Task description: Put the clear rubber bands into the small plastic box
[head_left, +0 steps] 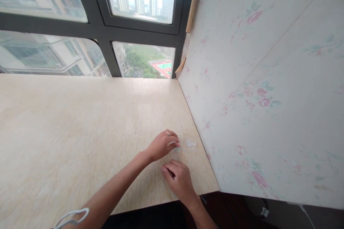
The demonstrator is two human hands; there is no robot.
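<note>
A small clear plastic case (190, 144) lies on the pale marble-patterned ledge, close to the wall, with a whitish piece showing inside it. My left hand (163, 144), with a ring on one finger, reaches to its left part. The fingers and thumb are bent together around clear plastic there, and the fingertips partly hide it. Nearer the front edge, my right hand (179, 180) rests on the ledge with its fingers curled in and the thumb against them. Whether anything small is inside that grip is hidden.
The marble-patterned ledge (80, 125) runs up to dark-framed windows (142, 34). On the right stands a wall with floral wallpaper (258, 96), its edge peeling near the window. A white looped cord (72, 218) shows by my left forearm. Below the front edge it is dark.
</note>
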